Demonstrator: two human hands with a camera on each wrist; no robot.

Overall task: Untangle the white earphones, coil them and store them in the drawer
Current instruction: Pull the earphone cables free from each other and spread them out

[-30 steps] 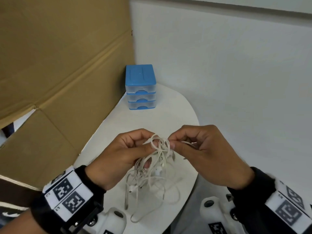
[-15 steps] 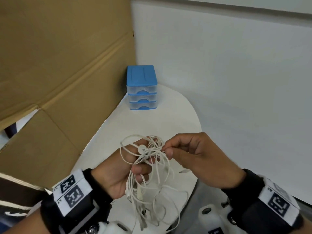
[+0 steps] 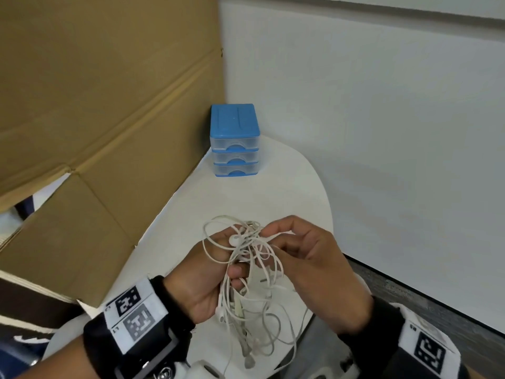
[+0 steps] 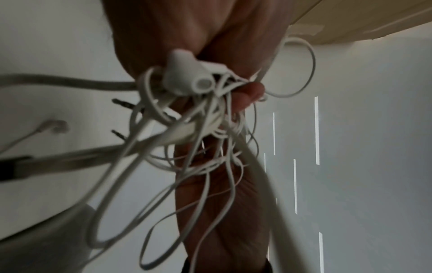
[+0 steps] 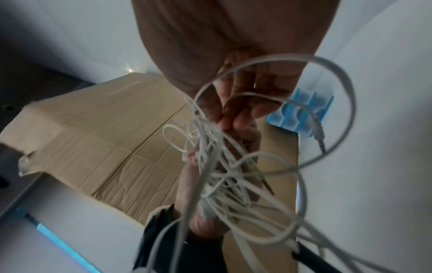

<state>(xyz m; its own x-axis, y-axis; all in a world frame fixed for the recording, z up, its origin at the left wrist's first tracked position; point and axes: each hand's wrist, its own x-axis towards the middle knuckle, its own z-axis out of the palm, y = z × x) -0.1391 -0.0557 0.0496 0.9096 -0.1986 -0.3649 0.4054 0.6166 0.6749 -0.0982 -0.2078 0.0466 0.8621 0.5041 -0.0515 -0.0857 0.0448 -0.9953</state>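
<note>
A tangled bundle of white earphones (image 3: 247, 272) hangs above the near end of the white table (image 3: 246, 198). My left hand (image 3: 210, 269) grips the bundle, fingers curled round the cords, an earbud (image 4: 187, 77) lying against them. My right hand (image 3: 297, 258) pinches cords at the top of the knot (image 5: 210, 133) with thumb and forefinger. Loose loops and a jack plug (image 5: 320, 138) dangle below. The small blue drawer unit (image 3: 234, 140), three clear drawers all closed, stands at the table's far end.
A large cardboard sheet (image 3: 95, 105) leans along the table's left side. A white wall (image 3: 382, 132) runs along the right. Dark floor (image 3: 410, 291) shows beyond the table's right edge.
Both hands have drawn nearer with the bundle. The left hand has turned palm up, gripping the cords lower, and loops now spread wider above it.
</note>
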